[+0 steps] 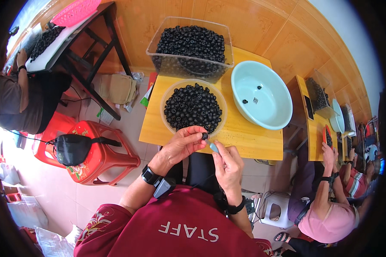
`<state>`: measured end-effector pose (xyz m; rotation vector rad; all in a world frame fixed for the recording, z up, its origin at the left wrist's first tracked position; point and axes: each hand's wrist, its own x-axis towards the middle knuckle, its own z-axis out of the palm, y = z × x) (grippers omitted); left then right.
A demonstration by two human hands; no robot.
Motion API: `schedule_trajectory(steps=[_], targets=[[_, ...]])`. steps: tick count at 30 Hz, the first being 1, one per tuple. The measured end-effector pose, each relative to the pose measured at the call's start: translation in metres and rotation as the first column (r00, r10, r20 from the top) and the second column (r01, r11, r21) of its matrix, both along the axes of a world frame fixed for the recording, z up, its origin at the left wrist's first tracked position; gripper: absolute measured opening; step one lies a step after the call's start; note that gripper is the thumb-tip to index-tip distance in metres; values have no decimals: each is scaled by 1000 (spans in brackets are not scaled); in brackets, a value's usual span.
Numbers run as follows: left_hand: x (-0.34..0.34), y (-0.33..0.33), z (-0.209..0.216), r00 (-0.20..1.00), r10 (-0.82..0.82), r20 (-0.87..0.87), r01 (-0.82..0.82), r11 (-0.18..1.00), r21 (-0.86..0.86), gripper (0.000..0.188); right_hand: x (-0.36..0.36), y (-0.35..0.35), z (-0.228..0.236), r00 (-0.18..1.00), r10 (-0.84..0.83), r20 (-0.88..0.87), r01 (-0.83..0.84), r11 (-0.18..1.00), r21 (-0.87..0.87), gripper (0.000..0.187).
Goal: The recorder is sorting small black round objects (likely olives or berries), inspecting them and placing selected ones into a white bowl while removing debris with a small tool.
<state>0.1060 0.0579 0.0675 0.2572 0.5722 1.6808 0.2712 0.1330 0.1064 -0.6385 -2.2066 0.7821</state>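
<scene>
Between the thumb and fingers of my left hand is a small black ring-like part, pinched in front of the table edge. My right hand grips a small tool with a light blue handle. The tool's tip meets the black part or lies right beside it; I cannot tell which. Just beyond both hands stands a round translucent tub full of similar black parts. To its right is a pale blue basin with a few small pieces on its bottom.
A large clear bin heaped with black parts stands behind the tub on the yellow table. Red stools are at the left, with a black bag on top. Other people work at tables on both sides. A white stool stands at the right.
</scene>
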Motion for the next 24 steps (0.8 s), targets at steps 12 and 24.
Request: schedule_trajectory(steps=[12, 24], targets=[[0, -6, 0, 999, -13, -29, 13, 1000, 20, 16, -1, -2, -1, 1000, 2, 29, -4, 998, 70, 27], [-2, -12, 13, 993, -93, -70, 97, 993, 61, 14, -3, 14, -17, 995, -78, 63, 69, 989, 131, 25]])
